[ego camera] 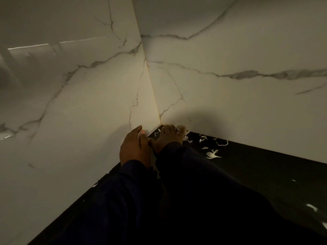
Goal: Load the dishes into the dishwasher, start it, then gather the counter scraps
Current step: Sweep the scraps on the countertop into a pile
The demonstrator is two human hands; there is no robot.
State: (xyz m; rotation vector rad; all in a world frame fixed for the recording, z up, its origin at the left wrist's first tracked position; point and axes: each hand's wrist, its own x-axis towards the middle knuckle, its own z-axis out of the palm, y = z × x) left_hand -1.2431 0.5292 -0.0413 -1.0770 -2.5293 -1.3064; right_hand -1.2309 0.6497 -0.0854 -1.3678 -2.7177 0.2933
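Nearest the camera, two dark blue sleeves (159, 200) reach up from 6 o'clock across the black bench (265, 174) toward its far corner. The left hand (135, 147) sits at the end of the left sleeve, fingers fairly straight and relaxed, its thumb side against the left marble wall (79, 103); it grips nothing that can be seen. Just beyond it, toward 1 o'clock, the right hand (168, 138) lies flat on the bench with fingers extended into the corner, fingertips touching a small heap of pale scraps (182, 130) pushed against the foot of the right marble wall (247, 103).

More white scraps (213, 153) lie loose on the bench at about 3 o'clock from the right hand, near it but apart. The largest of them is a thin peel-like sliver, its long axis running roughly 9 to 3 o'clock, tip toward 3. The curled strips beyond it trail along the wall base. A few further flecks (311, 207) lie well apart at 4 o'clock, near the frame edge.
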